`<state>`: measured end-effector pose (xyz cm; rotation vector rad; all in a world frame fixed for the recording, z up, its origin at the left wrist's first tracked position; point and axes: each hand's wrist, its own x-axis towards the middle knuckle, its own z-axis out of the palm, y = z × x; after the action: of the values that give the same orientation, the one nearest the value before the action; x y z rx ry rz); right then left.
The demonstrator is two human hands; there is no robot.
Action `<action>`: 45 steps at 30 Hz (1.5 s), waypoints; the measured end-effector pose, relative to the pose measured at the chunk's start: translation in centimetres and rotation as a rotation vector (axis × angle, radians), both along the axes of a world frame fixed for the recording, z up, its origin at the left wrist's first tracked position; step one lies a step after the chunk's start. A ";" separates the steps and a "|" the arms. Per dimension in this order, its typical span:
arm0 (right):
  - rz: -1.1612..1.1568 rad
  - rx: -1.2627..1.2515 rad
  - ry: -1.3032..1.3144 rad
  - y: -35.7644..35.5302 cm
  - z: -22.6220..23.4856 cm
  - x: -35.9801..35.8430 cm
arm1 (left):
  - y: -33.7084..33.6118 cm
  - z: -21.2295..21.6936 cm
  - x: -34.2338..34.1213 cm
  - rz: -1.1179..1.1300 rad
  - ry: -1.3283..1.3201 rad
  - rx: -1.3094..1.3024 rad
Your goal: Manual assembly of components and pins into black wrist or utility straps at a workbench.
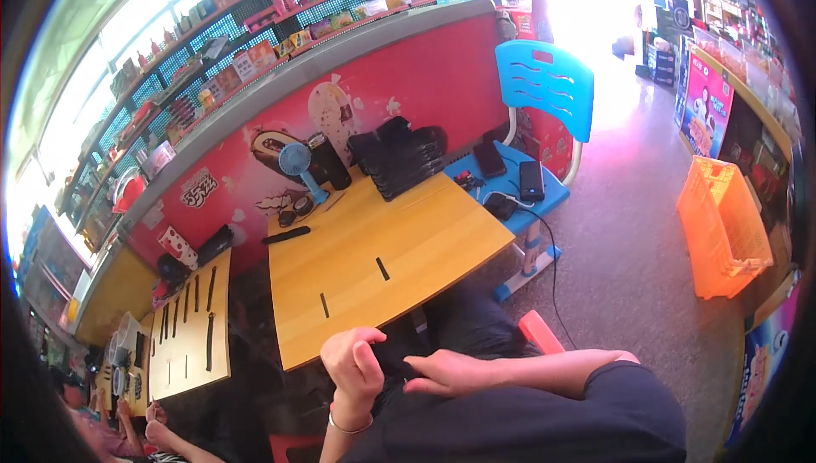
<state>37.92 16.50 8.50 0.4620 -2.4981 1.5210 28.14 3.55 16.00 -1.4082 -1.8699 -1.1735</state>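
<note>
Yellow wooden table (382, 246) fronts a red shop counter (399, 80); below its edge, your left hand (355, 368) and right hand (449, 371) pinch dark fabric (393, 359).

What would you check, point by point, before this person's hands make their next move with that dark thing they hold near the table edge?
1. Left hand grips the dark item: ok, fingers curl around it.
2. Right hand is on the item: ok, touching it.
3. What the item is: cannot tell, mostly hidden.
4. Wooden table has bare space near the hands: ok.
5. Two small black strips lie apart from the hands: ok.
6. Stack of black pieces sits at the far edge: ok.
</note>
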 end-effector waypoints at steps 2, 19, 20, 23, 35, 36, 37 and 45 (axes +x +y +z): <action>-0.144 -0.098 0.019 1.0 0.7 -0.5 | -0.3 -1.7 -0.2 0.055 -0.009 0.086; -0.511 0.417 0.118 9.0 9.7 1.2 | -1.4 -2.6 -2.4 0.123 -0.028 -0.218; -0.637 0.356 0.234 9.7 10.9 1.4 | -1.8 -2.3 -2.3 0.128 -0.033 -0.218; -0.959 0.141 0.752 12.7 14.5 1.8 | -2.2 -1.5 -2.7 0.164 0.054 -0.171; -0.906 0.300 1.473 10.9 24.9 5.8 | -3.3 0.0 -3.4 0.183 -0.033 -0.049; -0.861 0.303 1.454 10.8 25.4 5.7 | -3.3 -0.1 -3.4 0.186 -0.034 -0.026; -0.816 0.307 1.435 10.7 26.0 5.5 | -3.2 -0.1 -3.4 0.174 -0.058 -0.036; -0.517 0.285 1.261 10.2 26.3 5.0 | -4.6 0.2 -3.3 0.121 -0.225 -0.012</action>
<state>42.94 26.65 34.76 0.5159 -1.5774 0.3858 24.89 -1.03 16.16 -1.1917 -2.0860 -1.3062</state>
